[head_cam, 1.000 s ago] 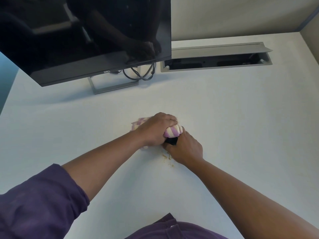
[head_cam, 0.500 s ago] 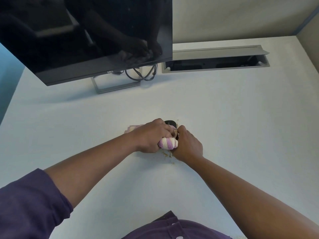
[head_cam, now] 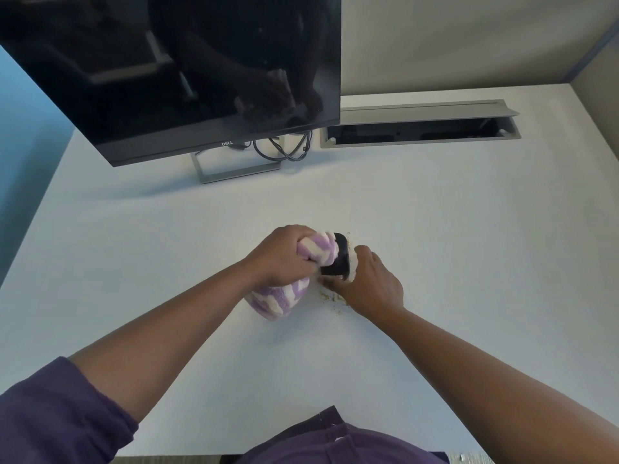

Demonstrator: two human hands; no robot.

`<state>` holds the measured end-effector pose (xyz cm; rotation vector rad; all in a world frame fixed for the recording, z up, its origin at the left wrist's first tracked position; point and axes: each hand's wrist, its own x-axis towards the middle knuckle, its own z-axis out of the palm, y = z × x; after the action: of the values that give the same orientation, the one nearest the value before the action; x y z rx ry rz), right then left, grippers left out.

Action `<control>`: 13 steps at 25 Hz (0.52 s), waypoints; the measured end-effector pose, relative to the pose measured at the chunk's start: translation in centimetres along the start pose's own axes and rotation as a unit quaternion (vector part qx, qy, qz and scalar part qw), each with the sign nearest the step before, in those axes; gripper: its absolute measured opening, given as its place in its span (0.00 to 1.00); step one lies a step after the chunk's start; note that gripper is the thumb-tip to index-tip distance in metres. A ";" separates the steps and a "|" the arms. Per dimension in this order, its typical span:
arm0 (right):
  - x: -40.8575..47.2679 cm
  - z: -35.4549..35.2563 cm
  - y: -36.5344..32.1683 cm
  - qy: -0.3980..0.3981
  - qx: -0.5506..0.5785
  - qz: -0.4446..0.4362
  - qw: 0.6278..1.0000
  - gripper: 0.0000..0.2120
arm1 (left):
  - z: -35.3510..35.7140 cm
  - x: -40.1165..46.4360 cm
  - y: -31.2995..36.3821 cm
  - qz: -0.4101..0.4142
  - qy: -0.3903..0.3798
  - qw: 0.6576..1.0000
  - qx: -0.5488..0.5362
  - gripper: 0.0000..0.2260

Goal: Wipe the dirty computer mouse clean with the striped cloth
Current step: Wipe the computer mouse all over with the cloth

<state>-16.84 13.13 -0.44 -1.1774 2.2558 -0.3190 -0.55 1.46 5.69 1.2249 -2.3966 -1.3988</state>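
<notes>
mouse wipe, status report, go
Left hand shut on striped cloth, pressing it to mouse. Right hand steadies mouse. Crumbs on desk; nothing blocking.

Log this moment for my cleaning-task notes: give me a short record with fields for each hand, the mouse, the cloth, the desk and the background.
left hand: grips the bunched striped cloth, pressing it on the mouse
right hand: steadies the mouse from the right side
mouse: black, tilted up on its side, partly hidden by cloth and fingers
cloth tail: hangs below the left hand toward the desk
desk: white, brown crumbs beside the right hand
background: dark monitor, open cable tray
</notes>
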 end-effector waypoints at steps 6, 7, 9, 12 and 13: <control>-2.1 -0.9 -1.0 -0.072 0.584 0.062 0.806 0.24 | 0.9 -1.0 1.5 -0.109 0.001 0.869 -0.482 0.10; -2.5 -1.4 -0.9 -0.137 0.675 0.095 0.719 0.27 | 1.6 -1.1 1.6 -0.133 -0.014 0.831 -0.540 0.11; -3.1 -2.5 -0.4 -0.213 0.751 0.112 0.616 0.33 | 3.0 -1.5 2.2 -0.173 -0.030 0.782 -0.598 0.14; -3.8 -3.8 0.9 -0.253 0.781 0.077 0.565 0.41 | 4.6 -2.0 3.0 -0.166 -0.037 0.774 -0.610 0.16; -4.1 -4.0 1.2 -0.260 0.788 0.066 0.555 0.43 | 5.0 -2.1 3.4 -0.159 -0.041 0.772 -0.614 0.16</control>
<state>-18.22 16.95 3.80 0.0100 0.7243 -1.3143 -3.39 7.20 6.02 1.0853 -0.7468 -2.4397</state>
